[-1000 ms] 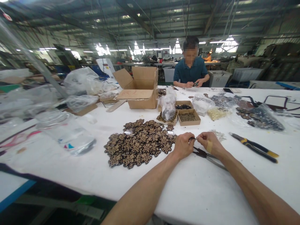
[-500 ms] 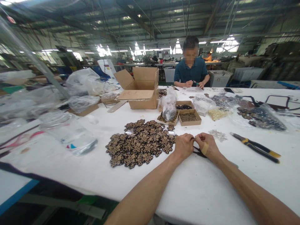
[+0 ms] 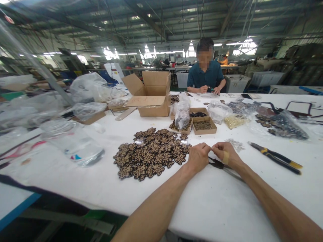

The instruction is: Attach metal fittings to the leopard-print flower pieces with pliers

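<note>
My left hand [image 3: 200, 157] is closed in a pinch at the right edge of a pile of leopard-print, flower-shaped pieces [image 3: 151, 154]. Fingertip to fingertip with it, my right hand [image 3: 224, 154], a tan bandage round it, pinches too. Whatever small thing sits between the fingers is too tiny to make out. Just below the hands lies a dark slim tool [image 3: 217, 164], partly covered by my right wrist. Behind my right hand a scatter of small silvery bits [image 3: 236, 145] rests on the white table [image 3: 227, 208].
Black-and-yellow pliers [image 3: 275, 158] lie at right. Small cardboard trays [image 3: 205, 131] of beads stand behind the pile, near an open carton [image 3: 154, 111]. A large clear jar [image 3: 75, 144] lies at left. Across the table a person [image 3: 205, 75] works with both hands.
My right hand has shifted slightly to the right, and its fingertips have drawn a little away from my left hand. More of the dark tool beneath shows.
</note>
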The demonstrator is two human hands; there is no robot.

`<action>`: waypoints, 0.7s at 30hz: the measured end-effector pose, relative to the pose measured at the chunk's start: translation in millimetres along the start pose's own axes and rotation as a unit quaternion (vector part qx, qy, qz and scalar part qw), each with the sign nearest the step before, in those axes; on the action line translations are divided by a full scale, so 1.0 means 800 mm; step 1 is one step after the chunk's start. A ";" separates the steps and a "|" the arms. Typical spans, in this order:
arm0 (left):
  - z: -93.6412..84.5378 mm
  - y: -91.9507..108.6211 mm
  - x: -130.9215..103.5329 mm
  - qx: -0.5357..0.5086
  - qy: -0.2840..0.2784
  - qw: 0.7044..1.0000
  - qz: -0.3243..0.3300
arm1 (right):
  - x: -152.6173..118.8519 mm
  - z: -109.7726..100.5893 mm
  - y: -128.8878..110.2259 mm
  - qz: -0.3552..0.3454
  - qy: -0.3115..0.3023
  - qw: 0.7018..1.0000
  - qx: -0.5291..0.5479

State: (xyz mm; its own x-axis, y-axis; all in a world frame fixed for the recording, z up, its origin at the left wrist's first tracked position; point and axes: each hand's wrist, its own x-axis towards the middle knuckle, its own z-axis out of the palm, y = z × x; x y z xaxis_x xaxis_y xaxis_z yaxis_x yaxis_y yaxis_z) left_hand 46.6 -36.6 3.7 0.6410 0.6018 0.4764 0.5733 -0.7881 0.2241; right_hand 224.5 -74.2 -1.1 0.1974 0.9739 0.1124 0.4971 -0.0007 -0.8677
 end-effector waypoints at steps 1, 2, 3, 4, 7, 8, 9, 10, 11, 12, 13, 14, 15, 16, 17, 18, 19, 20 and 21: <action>-0.001 0.000 0.000 0.007 -0.005 1.000 0.007 | 0.000 -0.003 0.001 -0.001 -0.016 1.000 0.003; -0.002 0.000 0.000 0.011 -0.009 1.000 0.011 | 0.000 -0.006 0.001 -0.003 -0.029 1.000 0.005; -0.002 0.001 0.000 0.013 -0.012 1.000 0.010 | 0.000 -0.007 0.001 -0.006 -0.040 0.999 0.008; -0.002 0.001 0.000 0.011 -0.014 1.000 0.007 | -0.001 -0.008 -0.001 -0.008 -0.046 0.999 0.010; -0.002 0.003 0.000 -0.004 -0.015 1.000 -0.017 | -0.005 -0.003 -0.009 -0.011 -0.028 1.000 0.007; -0.002 0.004 0.000 -0.009 -0.014 1.000 -0.026 | -0.006 0.001 -0.012 -0.011 -0.007 1.000 0.004; -0.002 0.004 0.000 -0.013 -0.012 0.999 -0.035 | -0.008 0.006 -0.015 -0.010 0.019 1.000 0.000; -0.001 0.005 0.001 -0.015 -0.009 0.999 -0.044 | -0.009 0.012 -0.016 -0.007 0.046 0.999 0.000; -0.001 0.006 0.000 -0.016 -0.004 0.998 -0.054 | -0.010 0.018 -0.017 -0.003 0.068 0.998 0.003; 0.000 0.007 0.000 -0.015 0.003 0.998 -0.065 | -0.010 0.023 -0.018 0.003 0.088 0.996 0.010; 0.000 0.007 0.000 -0.014 0.010 0.997 -0.074 | -0.011 0.028 -0.017 0.011 0.102 0.995 0.018; 0.000 0.007 0.000 -0.013 0.018 0.996 -0.081 | -0.010 0.031 -0.016 0.020 0.111 0.993 0.027; 0.000 0.007 0.000 -0.013 0.023 0.996 -0.085 | -0.010 0.032 -0.015 0.029 0.113 0.992 0.038; 0.000 0.007 0.000 -0.014 0.027 0.996 -0.085 | -0.010 0.033 -0.013 0.037 0.108 0.992 0.048; 0.000 0.007 0.000 -0.017 0.030 0.996 -0.081 | -0.009 0.032 -0.012 0.042 0.097 0.993 0.057; -0.001 0.006 0.000 -0.021 0.032 0.996 -0.076 | -0.009 0.030 -0.012 0.044 0.085 0.993 0.064; -0.001 0.006 0.000 -0.026 0.035 0.997 -0.071 | -0.009 0.028 -0.012 0.042 0.074 0.994 0.067; -0.001 0.006 0.000 -0.033 0.038 0.996 -0.068 | -0.010 0.026 -0.013 0.038 0.070 0.995 0.067; -0.001 0.005 0.000 -0.041 0.043 0.996 -0.066 | -0.011 0.025 -0.014 0.033 0.073 0.995 0.064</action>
State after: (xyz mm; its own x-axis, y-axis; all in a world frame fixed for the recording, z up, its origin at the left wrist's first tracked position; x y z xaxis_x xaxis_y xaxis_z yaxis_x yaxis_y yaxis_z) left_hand 48.5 -40.1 5.4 0.5141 0.6906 0.5087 0.6035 -0.7127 0.3575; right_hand 200.2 -78.1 -2.3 0.3514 0.9293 0.1139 0.3699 -0.0260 -0.9287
